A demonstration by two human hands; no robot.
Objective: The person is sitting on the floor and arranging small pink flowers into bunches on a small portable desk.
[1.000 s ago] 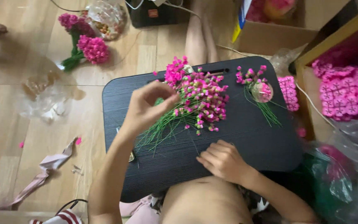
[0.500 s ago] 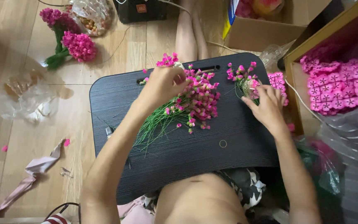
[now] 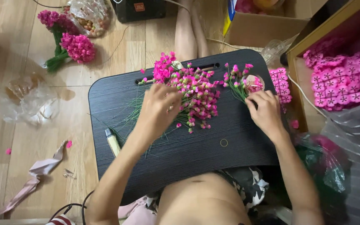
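Pink flower buds [image 3: 198, 93] on black lap tray [image 3: 188, 154].

since a second ago the right hand [image 3: 267, 111] left the black lap table's [image 3: 117, 91] near edge for the small bunch of pink flower stems [image 3: 239, 81]; the left hand [image 3: 160, 111] dropped onto the big pile of pink paper flowers [image 3: 198, 93].

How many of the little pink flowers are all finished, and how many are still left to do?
Done: two tied pink bunches lie on the floor. In hand: the left hand rests on the big pile of pink stems on the black tray, and the right hand touches a small cluster. Left: that loose pile, plus pink flower sheets in the box.
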